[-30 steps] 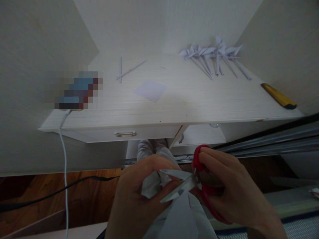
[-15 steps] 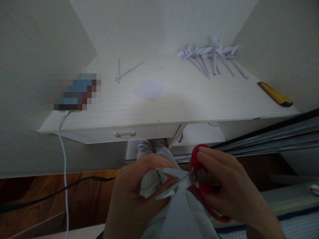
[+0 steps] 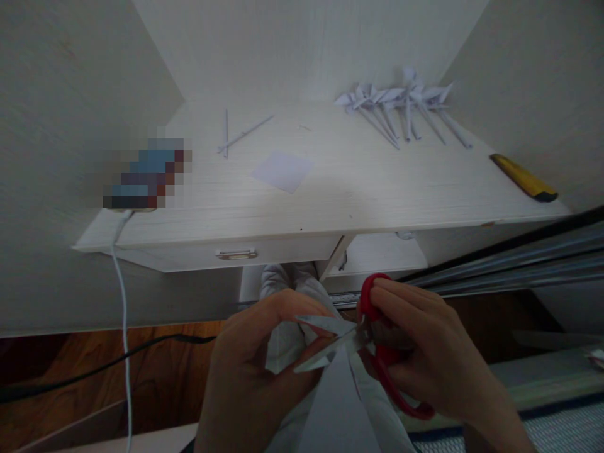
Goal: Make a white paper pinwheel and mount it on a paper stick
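My right hand (image 3: 425,358) grips red-handled scissors (image 3: 382,362), fingers through the loops, with the metal blades (image 3: 325,343) parted and pointing left. My left hand (image 3: 250,371) is closed on a small piece of white paper (image 3: 283,349), pinching it beside the blades. A larger white sheet (image 3: 340,409) hangs below between both hands, over my lap. Both hands work low in the view, in front of the desk's edge.
A pale wooden desk (image 3: 377,189) carries a square white paper (image 3: 283,171), two thin paper sticks (image 3: 236,133), several folded paper pinwheels on sticks (image 3: 401,107), a yellow utility knife (image 3: 523,178) and a blurred device with a white cable (image 3: 123,302). A drawer handle (image 3: 236,254) sits below.
The scissors and both hands have shifted slightly left and down. The blades stay parted at the paper. The desk items have not moved.
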Action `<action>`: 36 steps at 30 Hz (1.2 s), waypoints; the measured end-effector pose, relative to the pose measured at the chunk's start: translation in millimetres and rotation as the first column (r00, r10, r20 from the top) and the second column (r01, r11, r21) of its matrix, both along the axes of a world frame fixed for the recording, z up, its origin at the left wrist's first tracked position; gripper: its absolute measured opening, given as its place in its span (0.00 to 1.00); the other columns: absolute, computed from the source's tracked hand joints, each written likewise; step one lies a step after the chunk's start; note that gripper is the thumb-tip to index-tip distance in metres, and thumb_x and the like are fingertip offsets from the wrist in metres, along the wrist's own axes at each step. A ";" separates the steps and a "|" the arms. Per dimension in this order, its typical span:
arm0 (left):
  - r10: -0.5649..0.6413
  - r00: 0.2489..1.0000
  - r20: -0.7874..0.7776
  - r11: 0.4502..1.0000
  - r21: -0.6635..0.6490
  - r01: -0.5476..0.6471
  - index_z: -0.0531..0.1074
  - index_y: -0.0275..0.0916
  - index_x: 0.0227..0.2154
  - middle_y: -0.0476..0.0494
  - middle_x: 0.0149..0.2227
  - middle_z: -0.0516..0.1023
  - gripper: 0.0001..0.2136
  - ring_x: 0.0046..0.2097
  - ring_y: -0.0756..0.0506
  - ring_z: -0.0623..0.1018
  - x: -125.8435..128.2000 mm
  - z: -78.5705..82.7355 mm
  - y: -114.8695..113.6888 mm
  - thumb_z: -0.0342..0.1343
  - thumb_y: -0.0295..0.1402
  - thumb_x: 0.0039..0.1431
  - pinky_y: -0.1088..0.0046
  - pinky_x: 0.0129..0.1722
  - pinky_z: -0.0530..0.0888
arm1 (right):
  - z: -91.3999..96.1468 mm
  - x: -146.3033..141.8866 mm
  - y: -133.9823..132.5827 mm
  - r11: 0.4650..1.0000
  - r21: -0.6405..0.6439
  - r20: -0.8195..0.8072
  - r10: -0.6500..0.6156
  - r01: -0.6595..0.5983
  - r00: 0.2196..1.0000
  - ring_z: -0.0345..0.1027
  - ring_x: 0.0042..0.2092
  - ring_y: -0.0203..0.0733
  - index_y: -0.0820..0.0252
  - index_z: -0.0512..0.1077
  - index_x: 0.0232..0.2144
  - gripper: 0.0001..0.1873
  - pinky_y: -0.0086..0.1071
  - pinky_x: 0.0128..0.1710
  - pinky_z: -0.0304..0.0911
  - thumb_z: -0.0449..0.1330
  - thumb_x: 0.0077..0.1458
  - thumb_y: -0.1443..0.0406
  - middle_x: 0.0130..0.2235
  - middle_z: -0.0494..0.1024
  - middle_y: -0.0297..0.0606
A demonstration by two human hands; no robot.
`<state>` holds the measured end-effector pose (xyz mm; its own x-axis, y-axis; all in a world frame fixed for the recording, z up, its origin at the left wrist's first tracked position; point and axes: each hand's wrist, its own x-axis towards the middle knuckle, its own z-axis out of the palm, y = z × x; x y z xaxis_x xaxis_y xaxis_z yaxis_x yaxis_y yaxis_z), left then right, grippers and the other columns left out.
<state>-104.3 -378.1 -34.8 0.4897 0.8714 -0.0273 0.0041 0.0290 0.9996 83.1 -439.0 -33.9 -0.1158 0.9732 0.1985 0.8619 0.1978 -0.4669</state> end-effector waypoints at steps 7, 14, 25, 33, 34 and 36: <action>-0.008 1.000 -0.022 1.000 -0.024 0.007 0.78 0.45 0.27 0.53 0.28 0.81 0.08 0.30 0.49 0.78 1.4 -1.0 3.1 0.64 0.23 0.48 0.77 0.29 0.72 | 0.2 1.6 0.9 1.000 -0.003 0.018 0.004 -0.004 1.000 0.69 0.30 0.40 0.55 0.62 0.29 0.13 0.29 0.28 0.60 0.52 0.37 0.74 0.29 0.74 0.34; -0.034 0.999 0.000 0.999 0.005 0.034 0.77 0.44 0.25 0.52 0.27 0.80 0.07 0.29 0.49 0.78 1.4 0.3 4.7 0.62 0.24 0.51 0.77 0.28 0.72 | 1.7 2.1 0.6 1.000 0.009 0.062 -0.013 0.013 0.998 0.71 0.29 0.42 0.56 0.63 0.27 0.09 0.30 0.28 0.61 0.52 0.39 0.73 0.29 0.76 0.36; -0.039 0.999 -0.037 0.999 0.025 0.040 0.77 0.43 0.27 0.53 0.29 0.83 0.09 0.31 0.49 0.80 0.4 -5.5 3.8 0.61 0.21 0.50 0.78 0.31 0.74 | 0.7 4.1 2.9 1.000 0.016 0.085 -0.010 0.009 0.996 0.65 0.26 0.38 0.56 0.62 0.24 0.11 0.28 0.25 0.56 0.50 0.34 0.74 0.25 0.73 0.33; -0.039 0.997 -0.066 0.999 -0.002 0.039 0.77 0.44 0.27 0.54 0.29 0.83 0.09 0.31 0.49 0.81 2.4 -4.8 3.3 0.61 0.21 0.49 0.78 0.31 0.74 | -0.6 7.5 0.5 0.999 0.033 0.079 -0.011 0.009 0.997 0.59 0.23 0.36 0.56 0.60 0.22 0.08 0.27 0.23 0.51 0.51 0.36 0.74 0.22 0.68 0.31; -0.039 0.997 -0.071 0.999 -0.005 0.039 0.77 0.43 0.27 0.53 0.29 0.83 0.08 0.31 0.49 0.81 2.9 -4.0 3.0 0.61 0.21 0.49 0.77 0.31 0.74 | -0.1 7.4 0.6 1.000 0.022 0.060 -0.013 0.012 0.998 0.59 0.23 0.36 0.56 0.60 0.23 0.08 0.27 0.23 0.51 0.51 0.37 0.74 0.22 0.69 0.31; -0.026 0.996 -0.083 1.000 0.001 0.026 0.76 0.43 0.26 0.53 0.28 0.82 0.08 0.30 0.48 0.80 3.7 -3.0 2.6 0.61 0.22 0.49 0.76 0.30 0.74 | 1.0 6.9 0.8 1.000 -0.017 0.007 -0.026 0.026 1.000 0.61 0.24 0.36 0.57 0.61 0.23 0.08 0.26 0.23 0.53 0.52 0.38 0.74 0.24 0.70 0.32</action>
<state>-100.6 -375.5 -37.8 0.5083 0.8585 -0.0670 0.0881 0.0255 0.9958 90.0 -438.2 -32.9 -0.0915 0.9792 0.1812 0.8697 0.1672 -0.4643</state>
